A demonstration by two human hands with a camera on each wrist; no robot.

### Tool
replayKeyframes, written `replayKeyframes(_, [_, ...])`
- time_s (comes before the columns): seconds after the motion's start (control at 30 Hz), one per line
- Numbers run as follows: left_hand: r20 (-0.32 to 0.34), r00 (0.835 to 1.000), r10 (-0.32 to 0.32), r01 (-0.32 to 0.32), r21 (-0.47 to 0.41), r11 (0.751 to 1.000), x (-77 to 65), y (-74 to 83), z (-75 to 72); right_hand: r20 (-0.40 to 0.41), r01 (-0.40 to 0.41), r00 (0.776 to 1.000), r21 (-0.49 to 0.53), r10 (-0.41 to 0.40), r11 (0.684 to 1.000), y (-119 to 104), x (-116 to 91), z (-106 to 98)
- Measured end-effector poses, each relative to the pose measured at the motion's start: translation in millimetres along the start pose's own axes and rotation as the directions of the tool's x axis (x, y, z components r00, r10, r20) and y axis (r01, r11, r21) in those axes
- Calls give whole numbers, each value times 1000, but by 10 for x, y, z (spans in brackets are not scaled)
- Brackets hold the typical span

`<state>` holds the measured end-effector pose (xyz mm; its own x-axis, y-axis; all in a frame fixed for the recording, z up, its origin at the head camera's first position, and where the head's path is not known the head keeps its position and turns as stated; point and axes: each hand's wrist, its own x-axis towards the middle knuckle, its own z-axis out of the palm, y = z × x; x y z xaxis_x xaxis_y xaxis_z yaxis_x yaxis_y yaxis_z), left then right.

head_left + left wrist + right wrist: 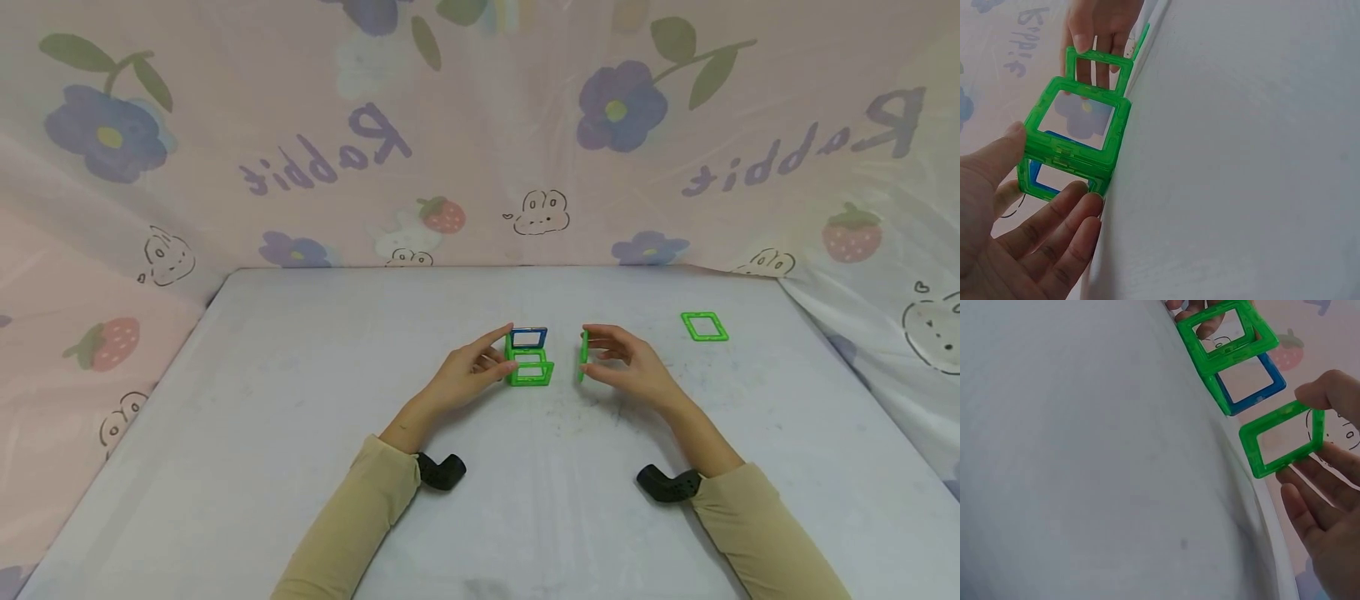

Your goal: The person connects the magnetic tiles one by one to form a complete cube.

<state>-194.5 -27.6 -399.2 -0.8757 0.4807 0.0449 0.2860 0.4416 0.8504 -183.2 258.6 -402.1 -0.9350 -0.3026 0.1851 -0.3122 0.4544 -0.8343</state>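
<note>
Near the middle of the table stands a part-built box of square magnetic tiles [531,382], with green frames at the bottom, left and front. A blue frame tile [544,337] forms its far side; the top and right side are open. My left hand [467,373] holds the box at its left side, thumb on the near edge and fingers toward the far edge. A short gap to the right, my right hand [630,362] pinches a single green square tile [1250,449] by its edges. That tile is upright, its face turned toward the box's open side.
A loose green tile [722,327] lies flat on the white table [300,500] at the far right. Black curved devices [442,472] sit at both wrists. A patterned curtain [480,150] hangs behind the table and along its sides.
</note>
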Motion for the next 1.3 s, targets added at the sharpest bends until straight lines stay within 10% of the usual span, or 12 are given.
replayKeyframes(1.3, [-8, 1000, -2, 2, 5, 1000, 0, -16, 12, 100, 5, 995, 105, -15, 994, -52, 122, 181])
